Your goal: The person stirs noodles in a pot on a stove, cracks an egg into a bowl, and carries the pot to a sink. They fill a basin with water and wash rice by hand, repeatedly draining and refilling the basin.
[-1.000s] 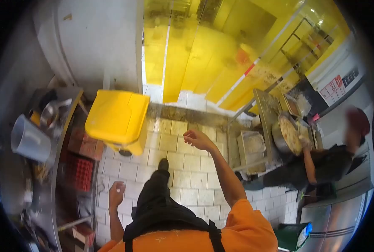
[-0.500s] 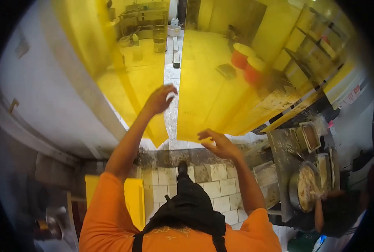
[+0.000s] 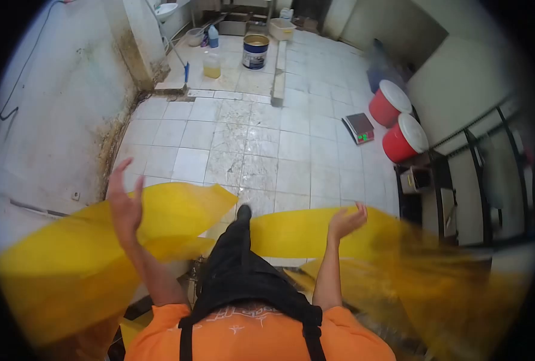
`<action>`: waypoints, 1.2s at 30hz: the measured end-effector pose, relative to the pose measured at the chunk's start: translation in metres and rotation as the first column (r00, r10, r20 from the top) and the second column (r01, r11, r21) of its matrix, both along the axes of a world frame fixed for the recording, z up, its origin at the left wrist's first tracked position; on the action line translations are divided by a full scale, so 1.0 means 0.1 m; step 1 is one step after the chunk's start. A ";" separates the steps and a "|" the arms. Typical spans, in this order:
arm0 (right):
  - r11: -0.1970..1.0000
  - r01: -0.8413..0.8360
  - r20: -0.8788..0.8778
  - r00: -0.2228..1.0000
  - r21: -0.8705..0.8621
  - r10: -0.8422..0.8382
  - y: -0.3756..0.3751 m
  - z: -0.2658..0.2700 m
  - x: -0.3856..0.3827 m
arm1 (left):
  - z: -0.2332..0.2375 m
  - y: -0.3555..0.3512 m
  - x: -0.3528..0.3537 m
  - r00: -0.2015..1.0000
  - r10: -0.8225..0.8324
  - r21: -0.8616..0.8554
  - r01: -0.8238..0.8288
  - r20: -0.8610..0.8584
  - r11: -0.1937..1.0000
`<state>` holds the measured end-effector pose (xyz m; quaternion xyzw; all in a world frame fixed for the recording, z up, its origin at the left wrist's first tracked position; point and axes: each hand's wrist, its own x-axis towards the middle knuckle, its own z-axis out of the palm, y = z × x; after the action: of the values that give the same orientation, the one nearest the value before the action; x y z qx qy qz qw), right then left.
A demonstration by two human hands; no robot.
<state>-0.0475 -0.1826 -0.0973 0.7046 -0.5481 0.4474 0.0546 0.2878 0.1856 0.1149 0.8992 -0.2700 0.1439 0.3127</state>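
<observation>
Fingers spread and slightly blurred, my left hand (image 3: 126, 207) is raised at the left with nothing in it. It overlaps a yellow translucent plastic curtain strip (image 3: 180, 201) that is swung out to that side. My right hand (image 3: 345, 222) holds nothing either; its fingers stretch out to the right in front of another yellow curtain strip (image 3: 285, 233). Between the two strips, my leg in black trousers (image 3: 234, 253) steps forward onto the tiles.
A wet, stained white tile floor (image 3: 258, 144) stretches ahead. On the right are a digital scale (image 3: 359, 127), red buckets with white lids (image 3: 404, 138) and a dark rack (image 3: 475, 162). Farther off stand a metal paint bucket (image 3: 255, 53), a jug of yellow liquid (image 3: 211, 66) and a squeegee (image 3: 186, 73).
I have moved forward through the curtain. The strips that hung ahead have swung apart to both sides, and my hands have spread outward. The room beyond now shows directly.
</observation>
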 end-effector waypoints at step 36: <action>0.288 -0.275 -0.112 0.517 0.917 0.849 -7.51 -1.95 9.51 | -2.96 -6.94 9.83 0.779 -0.024 -0.288 -0.202 -0.626 0.936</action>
<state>0.9040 -0.9332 -0.2925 0.8939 -0.3263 -0.1201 -0.2828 1.2709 -0.5086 -0.1812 0.8404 -0.0798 -0.1006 0.5265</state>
